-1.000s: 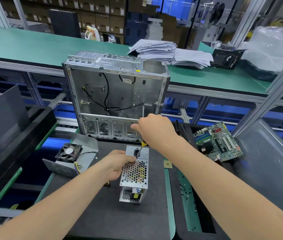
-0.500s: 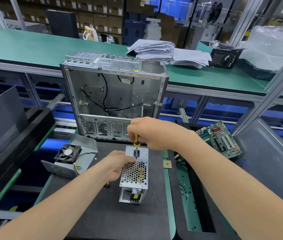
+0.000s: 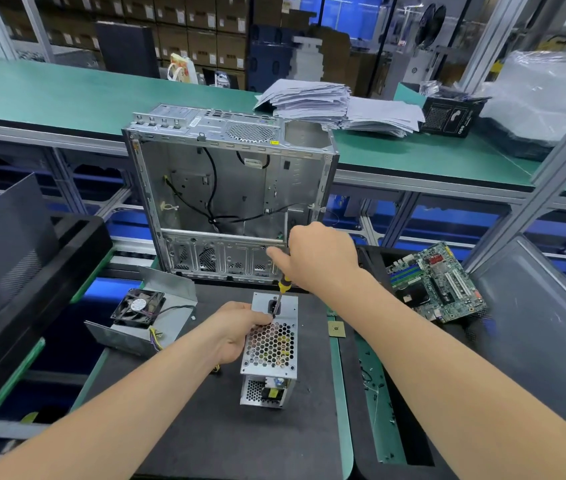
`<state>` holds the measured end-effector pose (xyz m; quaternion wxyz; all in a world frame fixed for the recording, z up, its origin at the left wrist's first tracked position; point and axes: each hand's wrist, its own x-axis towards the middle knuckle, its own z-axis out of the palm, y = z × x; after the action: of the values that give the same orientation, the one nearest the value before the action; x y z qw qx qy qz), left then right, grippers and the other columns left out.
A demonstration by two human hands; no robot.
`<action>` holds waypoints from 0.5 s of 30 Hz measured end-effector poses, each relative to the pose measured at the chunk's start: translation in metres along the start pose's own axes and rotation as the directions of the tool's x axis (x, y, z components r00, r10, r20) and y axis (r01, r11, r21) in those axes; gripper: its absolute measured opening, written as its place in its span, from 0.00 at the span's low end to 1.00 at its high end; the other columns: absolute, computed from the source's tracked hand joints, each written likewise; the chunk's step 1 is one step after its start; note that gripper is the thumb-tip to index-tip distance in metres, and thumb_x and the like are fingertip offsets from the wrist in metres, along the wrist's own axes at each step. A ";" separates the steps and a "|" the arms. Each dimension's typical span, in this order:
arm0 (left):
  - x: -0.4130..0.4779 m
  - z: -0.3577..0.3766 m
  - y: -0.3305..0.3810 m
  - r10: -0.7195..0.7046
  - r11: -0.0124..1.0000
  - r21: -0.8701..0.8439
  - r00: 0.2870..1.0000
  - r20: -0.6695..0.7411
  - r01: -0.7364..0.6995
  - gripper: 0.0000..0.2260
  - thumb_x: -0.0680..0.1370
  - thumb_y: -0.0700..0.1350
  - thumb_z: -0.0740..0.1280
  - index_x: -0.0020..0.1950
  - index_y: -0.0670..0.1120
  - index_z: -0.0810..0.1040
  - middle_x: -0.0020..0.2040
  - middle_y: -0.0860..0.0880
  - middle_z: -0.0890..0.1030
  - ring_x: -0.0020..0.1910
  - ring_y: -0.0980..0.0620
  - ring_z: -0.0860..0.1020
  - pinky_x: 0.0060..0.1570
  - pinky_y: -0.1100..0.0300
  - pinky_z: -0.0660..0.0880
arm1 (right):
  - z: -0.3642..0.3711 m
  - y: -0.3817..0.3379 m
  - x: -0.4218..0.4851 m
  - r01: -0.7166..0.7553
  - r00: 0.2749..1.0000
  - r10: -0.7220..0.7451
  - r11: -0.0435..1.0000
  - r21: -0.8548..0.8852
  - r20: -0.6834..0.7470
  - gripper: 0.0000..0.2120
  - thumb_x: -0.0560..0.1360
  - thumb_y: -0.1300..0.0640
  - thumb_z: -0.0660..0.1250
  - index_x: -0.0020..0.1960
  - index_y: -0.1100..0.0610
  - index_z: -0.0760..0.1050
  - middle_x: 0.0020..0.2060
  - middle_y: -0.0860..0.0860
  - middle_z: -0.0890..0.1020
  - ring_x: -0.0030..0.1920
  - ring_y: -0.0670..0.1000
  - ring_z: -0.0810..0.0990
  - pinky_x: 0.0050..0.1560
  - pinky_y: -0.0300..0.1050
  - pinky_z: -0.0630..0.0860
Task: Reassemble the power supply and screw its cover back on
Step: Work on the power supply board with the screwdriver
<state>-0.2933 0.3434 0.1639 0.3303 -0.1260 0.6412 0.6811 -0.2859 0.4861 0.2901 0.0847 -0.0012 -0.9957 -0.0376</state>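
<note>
Screwdriver (image 3: 282, 295) now tilted, right hand (image 3: 319, 258) fingers clenched around it; left hand (image 3: 236, 332) fingers clasping power supply (image 3: 270, 348).

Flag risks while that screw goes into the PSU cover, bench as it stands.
1. The power supply stands on end, steadied only by the left hand; pressure from the screwdriver could tip it.
2. The tip sits right by the left fingers; a slip might jab them.
3. The small chip lies loose beside the unit and could get knocked.
</note>
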 end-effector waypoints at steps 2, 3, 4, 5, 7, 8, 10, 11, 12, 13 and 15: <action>-0.001 0.000 0.000 -0.004 1.000 -0.002 1.000 0.001 0.004 0.11 0.80 0.31 0.69 0.62 0.32 0.79 0.56 0.34 0.85 0.50 0.40 0.84 0.48 0.49 0.82 | -0.001 0.002 0.002 0.007 1.000 -0.007 1.000 -0.028 0.009 0.27 0.83 0.36 0.59 0.33 0.53 0.61 0.31 0.50 0.67 0.31 0.54 0.70 0.31 0.45 0.65; 0.000 0.000 0.000 -0.003 1.000 0.000 1.000 0.001 0.003 0.11 0.80 0.31 0.69 0.62 0.32 0.79 0.56 0.34 0.85 0.49 0.41 0.84 0.46 0.50 0.82 | -0.001 0.004 0.003 0.066 0.997 -0.066 0.998 -0.004 0.031 0.26 0.83 0.37 0.59 0.34 0.54 0.63 0.33 0.50 0.69 0.33 0.56 0.74 0.32 0.46 0.67; 0.000 0.000 0.001 -0.002 1.000 0.002 1.000 -0.001 0.002 0.11 0.80 0.31 0.69 0.62 0.32 0.79 0.56 0.34 0.85 0.48 0.41 0.84 0.44 0.50 0.82 | -0.001 0.007 0.003 0.161 0.985 -0.163 0.987 0.028 0.060 0.24 0.84 0.39 0.59 0.37 0.55 0.67 0.36 0.51 0.72 0.37 0.57 0.76 0.35 0.47 0.70; 0.001 0.000 0.001 -0.004 1.000 0.004 1.000 -0.005 0.004 0.11 0.80 0.31 0.69 0.62 0.32 0.79 0.55 0.34 0.85 0.48 0.41 0.84 0.43 0.51 0.81 | -0.002 0.009 0.002 0.278 0.956 -0.282 0.959 0.064 0.083 0.20 0.85 0.41 0.60 0.41 0.54 0.70 0.41 0.50 0.73 0.41 0.57 0.78 0.38 0.48 0.72; 0.001 0.001 0.001 -0.007 1.000 0.009 1.000 -0.008 0.007 0.10 0.80 0.31 0.69 0.60 0.32 0.80 0.53 0.36 0.86 0.45 0.43 0.85 0.42 0.52 0.81 | -0.008 0.012 -0.004 0.496 0.851 -0.509 0.860 0.118 0.128 0.10 0.83 0.45 0.64 0.49 0.51 0.74 0.49 0.46 0.72 0.45 0.53 0.78 0.42 0.49 0.74; 0.001 0.001 0.001 -0.005 1.000 0.016 1.000 -0.010 0.005 0.08 0.80 0.31 0.69 0.58 0.32 0.80 0.49 0.38 0.86 0.41 0.46 0.85 0.38 0.55 0.81 | -0.010 0.013 -0.006 0.569 0.796 -0.584 0.812 0.133 0.158 0.05 0.82 0.49 0.66 0.51 0.50 0.75 0.52 0.45 0.71 0.46 0.51 0.77 0.42 0.49 0.75; 0.001 0.001 0.001 0.000 0.999 0.041 1.000 -0.011 0.000 0.02 0.80 0.32 0.69 0.52 0.36 0.81 0.42 0.42 0.85 0.34 0.52 0.84 0.31 0.62 0.78 | -0.010 0.013 -0.009 0.651 0.713 -0.667 0.744 0.149 0.217 0.05 0.79 0.60 0.69 0.52 0.50 0.76 0.54 0.45 0.71 0.47 0.51 0.77 0.43 0.52 0.78; 0.001 0.001 0.001 0.005 0.999 0.055 1.000 -0.013 -0.004 0.02 0.80 0.32 0.70 0.49 0.38 0.80 0.42 0.43 0.84 0.35 0.52 0.83 0.33 0.61 0.77 | -0.010 0.011 -0.010 0.677 0.682 -0.691 0.720 0.152 0.237 0.09 0.77 0.64 0.69 0.52 0.51 0.76 0.55 0.45 0.72 0.47 0.51 0.77 0.44 0.54 0.78; 0.001 0.001 0.000 0.011 0.998 0.067 1.000 -0.014 -0.010 0.03 0.80 0.33 0.70 0.49 0.39 0.79 0.43 0.43 0.83 0.38 0.52 0.81 0.36 0.60 0.75 | -0.010 0.009 -0.011 0.684 0.673 -0.694 0.716 0.141 0.258 0.12 0.75 0.67 0.68 0.52 0.51 0.77 0.54 0.46 0.73 0.47 0.51 0.77 0.44 0.54 0.78; 0.002 0.001 0.000 0.013 0.997 0.073 1.000 -0.016 -0.012 0.03 0.80 0.33 0.71 0.50 0.39 0.79 0.45 0.43 0.83 0.41 0.51 0.80 0.40 0.60 0.74 | -0.010 0.007 -0.010 0.688 0.672 -0.696 0.713 0.136 0.253 0.14 0.75 0.69 0.68 0.52 0.52 0.77 0.54 0.46 0.73 0.47 0.51 0.77 0.44 0.53 0.78; 0.003 0.000 0.000 0.010 0.998 0.060 1.000 -0.018 -0.009 0.02 0.80 0.33 0.70 0.51 0.38 0.80 0.44 0.43 0.85 0.39 0.51 0.82 0.38 0.60 0.76 | -0.011 0.006 -0.008 0.678 0.688 -0.692 0.720 0.144 0.220 0.11 0.77 0.67 0.68 0.53 0.53 0.78 0.52 0.46 0.74 0.48 0.50 0.76 0.44 0.50 0.77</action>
<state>-0.2950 0.3446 0.1622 0.3248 -0.1191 0.6647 0.6622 -0.2766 0.4914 0.2997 -0.0661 0.3676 -0.9267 -0.0406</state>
